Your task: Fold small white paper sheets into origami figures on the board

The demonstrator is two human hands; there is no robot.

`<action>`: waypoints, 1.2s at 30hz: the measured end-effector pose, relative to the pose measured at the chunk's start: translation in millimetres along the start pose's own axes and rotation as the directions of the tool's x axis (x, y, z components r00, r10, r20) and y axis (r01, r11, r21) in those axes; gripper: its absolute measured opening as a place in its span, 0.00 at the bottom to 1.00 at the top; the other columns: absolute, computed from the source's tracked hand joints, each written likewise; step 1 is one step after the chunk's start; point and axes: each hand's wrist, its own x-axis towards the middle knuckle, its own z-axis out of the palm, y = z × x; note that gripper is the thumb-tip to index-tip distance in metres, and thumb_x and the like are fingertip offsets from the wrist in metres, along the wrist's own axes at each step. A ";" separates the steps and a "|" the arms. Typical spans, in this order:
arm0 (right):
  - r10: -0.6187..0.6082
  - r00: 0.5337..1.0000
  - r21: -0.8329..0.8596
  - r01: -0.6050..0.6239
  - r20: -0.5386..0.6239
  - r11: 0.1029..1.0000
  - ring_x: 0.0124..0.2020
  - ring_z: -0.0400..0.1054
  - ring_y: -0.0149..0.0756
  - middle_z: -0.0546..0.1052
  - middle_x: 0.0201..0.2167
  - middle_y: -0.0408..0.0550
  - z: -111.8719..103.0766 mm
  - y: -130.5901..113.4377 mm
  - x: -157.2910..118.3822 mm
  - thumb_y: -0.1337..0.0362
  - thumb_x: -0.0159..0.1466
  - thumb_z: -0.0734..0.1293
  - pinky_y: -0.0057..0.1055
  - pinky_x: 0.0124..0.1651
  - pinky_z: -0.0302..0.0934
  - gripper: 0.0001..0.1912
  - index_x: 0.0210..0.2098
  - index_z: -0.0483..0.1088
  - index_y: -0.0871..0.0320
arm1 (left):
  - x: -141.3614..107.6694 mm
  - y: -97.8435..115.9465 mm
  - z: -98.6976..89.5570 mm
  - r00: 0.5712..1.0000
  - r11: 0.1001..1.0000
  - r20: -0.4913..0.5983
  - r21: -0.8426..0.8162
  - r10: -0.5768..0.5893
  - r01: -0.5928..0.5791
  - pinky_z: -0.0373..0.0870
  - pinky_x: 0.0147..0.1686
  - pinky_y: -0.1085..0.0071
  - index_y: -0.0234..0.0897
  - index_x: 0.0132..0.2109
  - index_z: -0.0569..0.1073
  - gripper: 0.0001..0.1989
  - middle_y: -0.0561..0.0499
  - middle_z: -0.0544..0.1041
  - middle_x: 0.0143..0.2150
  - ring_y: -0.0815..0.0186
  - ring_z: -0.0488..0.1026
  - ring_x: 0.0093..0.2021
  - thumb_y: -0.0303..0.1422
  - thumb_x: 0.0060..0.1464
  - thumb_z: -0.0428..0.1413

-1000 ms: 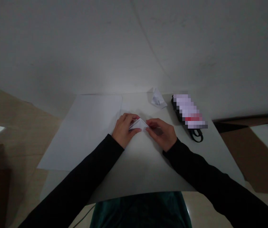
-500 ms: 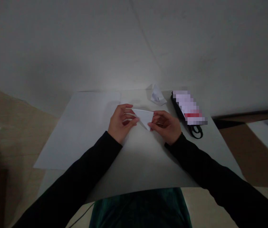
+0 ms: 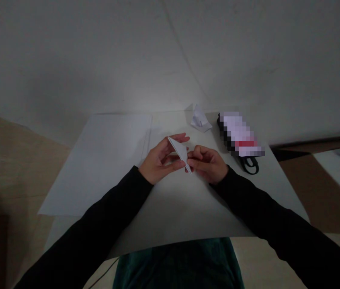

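The left hand (image 3: 159, 162), loosely cupped, pinches the paper (image 3: 179, 149), a white folded triangle slanting toward the right hand (image 3: 208, 162), which, curled tighter, nips its edge.

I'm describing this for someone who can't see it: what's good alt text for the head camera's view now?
A left hand and right hand hold a small folded paper at a white table. Paper sheets lie at left; beyond the hands sit another folded piece and, farther right, a pixelated item.
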 end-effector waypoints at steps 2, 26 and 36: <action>0.029 0.998 0.012 -0.030 0.050 0.999 0.22 0.69 0.29 0.70 0.21 0.37 1.0 1.2 0.0 0.58 0.54 0.73 0.30 0.27 0.63 0.22 0.23 0.54 0.55 | -0.2 0.8 -0.5 0.999 0.998 0.040 -0.042 -0.034 0.036 0.74 0.47 0.61 0.41 0.61 0.58 0.30 0.37 0.64 0.62 0.55 0.70 0.56 0.36 0.53 0.59; 0.086 0.964 -0.336 -0.171 -0.253 0.926 0.10 0.65 0.29 0.75 0.21 0.36 19.5 -1.8 -17.3 0.60 0.57 0.67 0.19 0.07 0.55 0.17 0.41 0.55 0.53 | -3.7 4.1 11.0 0.951 0.895 0.030 0.332 0.307 -0.299 0.58 0.62 0.55 0.40 0.61 0.64 0.25 0.42 0.66 0.60 0.59 0.61 0.62 0.22 0.59 0.44; -0.026 0.983 -0.263 -0.023 -0.183 0.964 0.10 0.65 0.27 0.73 0.18 0.33 23.7 -6.8 -20.8 0.62 0.62 0.63 0.19 0.09 0.57 0.13 0.41 0.52 0.51 | -5.9 -2.1 20.0 0.968 0.999 -0.249 -0.004 -0.036 0.037 0.75 0.38 0.69 0.40 0.61 0.54 0.24 0.40 0.73 0.52 0.64 0.77 0.43 0.28 0.59 0.50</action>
